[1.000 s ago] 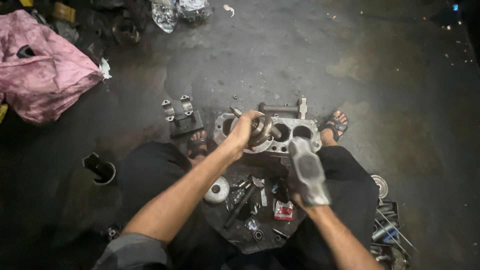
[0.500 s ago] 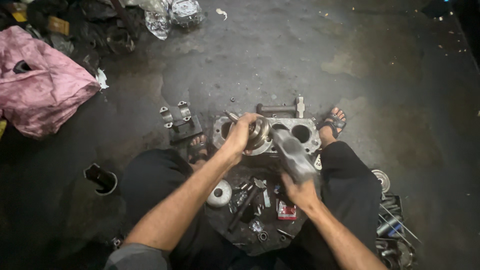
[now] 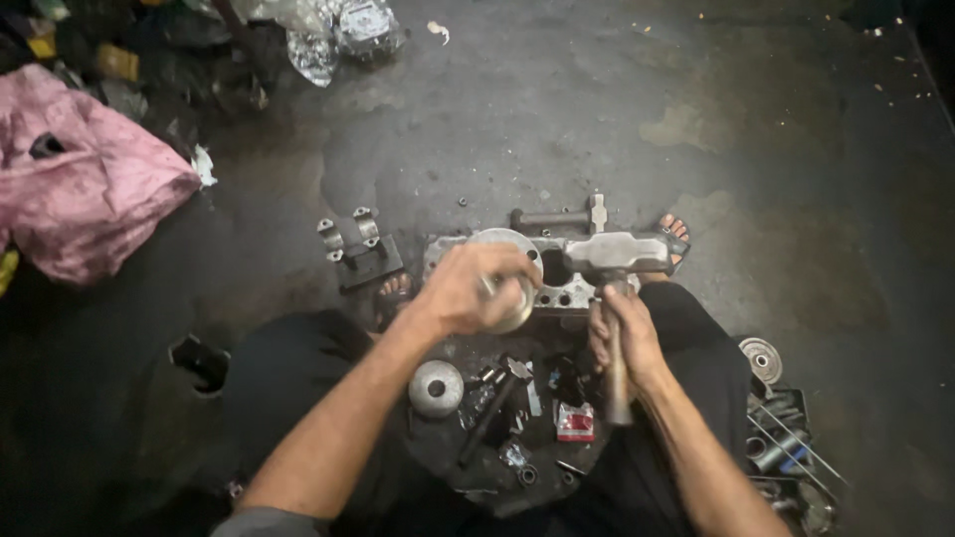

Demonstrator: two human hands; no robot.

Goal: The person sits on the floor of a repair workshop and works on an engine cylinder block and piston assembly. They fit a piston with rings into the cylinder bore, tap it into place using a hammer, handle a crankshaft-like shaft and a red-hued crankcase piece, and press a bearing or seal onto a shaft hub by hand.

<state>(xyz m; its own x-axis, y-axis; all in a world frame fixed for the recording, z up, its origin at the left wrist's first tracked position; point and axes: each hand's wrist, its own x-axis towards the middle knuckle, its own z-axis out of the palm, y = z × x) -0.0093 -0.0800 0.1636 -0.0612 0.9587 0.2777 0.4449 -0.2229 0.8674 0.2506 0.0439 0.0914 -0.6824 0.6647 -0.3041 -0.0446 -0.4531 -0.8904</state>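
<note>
Here two hands (image 3: 468, 288) (image 3: 622, 333), one hammer (image 3: 629, 254).

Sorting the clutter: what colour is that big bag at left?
Pink bag, head view.

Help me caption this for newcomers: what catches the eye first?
At centre, the left hand grips a round metal part against a grey engine block on the floor, while the right hand holds a hammer over it. A pink bag lies at far left.
</note>
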